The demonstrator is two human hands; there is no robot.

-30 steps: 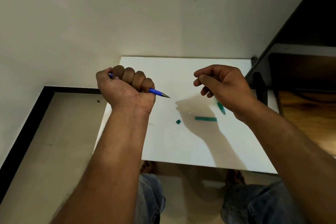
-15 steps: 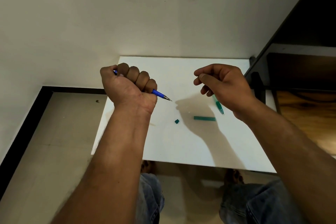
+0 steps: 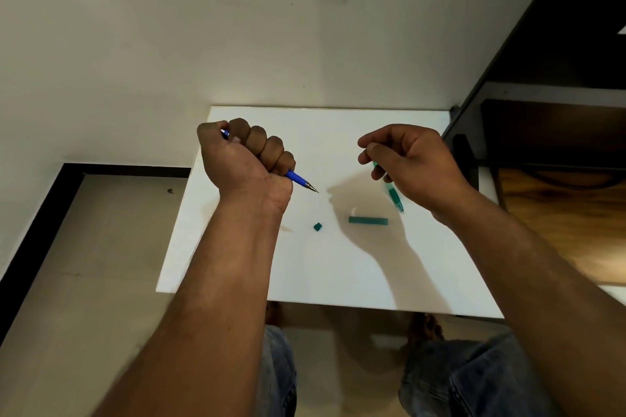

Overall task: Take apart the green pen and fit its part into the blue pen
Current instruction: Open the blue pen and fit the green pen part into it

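The white desk (image 3: 237, 264) abuts a pale wall (image 3: 169, 44) at top, with dark shelving (image 3: 576, 27) at right. The left hand (image 3: 242, 159) fists the blue pen (image 3: 299, 179). The right hand (image 3: 413, 162) pinches the green pen (image 3: 394, 195) near a green sleeve (image 3: 368, 221) and a green bit (image 3: 317, 226) at centre.

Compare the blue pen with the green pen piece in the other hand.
The blue pen is wrapped in the left hand's fist; the green pen piece is pinched by the right hand's fingertips. The blue pen looks opaque, the green pen piece translucent. Both slant tip-down to the right.
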